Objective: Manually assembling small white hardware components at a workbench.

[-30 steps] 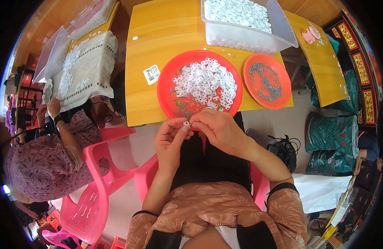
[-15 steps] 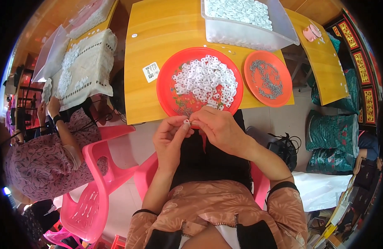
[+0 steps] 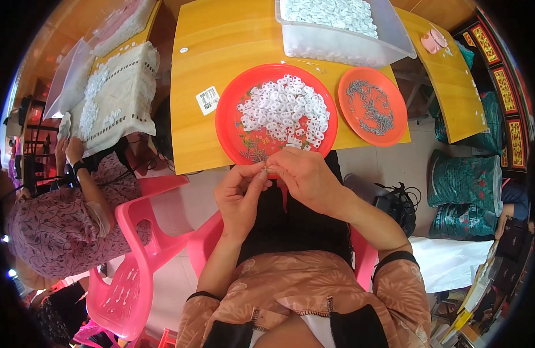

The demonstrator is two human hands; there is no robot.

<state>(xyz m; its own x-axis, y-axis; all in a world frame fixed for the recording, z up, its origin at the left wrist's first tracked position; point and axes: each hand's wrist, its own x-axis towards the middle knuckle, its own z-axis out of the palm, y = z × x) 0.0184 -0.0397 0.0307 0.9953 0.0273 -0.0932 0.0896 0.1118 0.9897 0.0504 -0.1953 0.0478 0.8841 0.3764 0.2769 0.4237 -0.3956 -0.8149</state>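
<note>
The bare left hand (image 3: 237,200) and the bare right hand (image 3: 307,178) meet fingertip to fingertip just in front of the shallow round red plate (image 3: 223,116), with the right fingers overlapping its near rim in the view. The left thumb and forefinger are pinched together, as are the right thumb and forefinger; whatever sits between the tips is too small and too covered to make out.

In the red plate lies a loose heap of small white plastic pieces (image 3: 285,107) with holes through them, and near its front edge, close to the left fingertips, a little cluster of thin grey pins (image 3: 254,154). To the right stands a shallow round orange-red plate (image 3: 400,110), where more thin grey pins lie scattered in a rough ring.

Both plates are on a yellow wooden counter (image 3: 221,40). Behind them is a translucent plastic bin (image 3: 343,51) filled with small whitish pieces (image 3: 331,17), and left of the red plate lies a white printed label (image 3: 208,100). Farther left, another person in a purple patterned garment (image 3: 64,232) works beside a cream cloth (image 3: 128,87).
</note>
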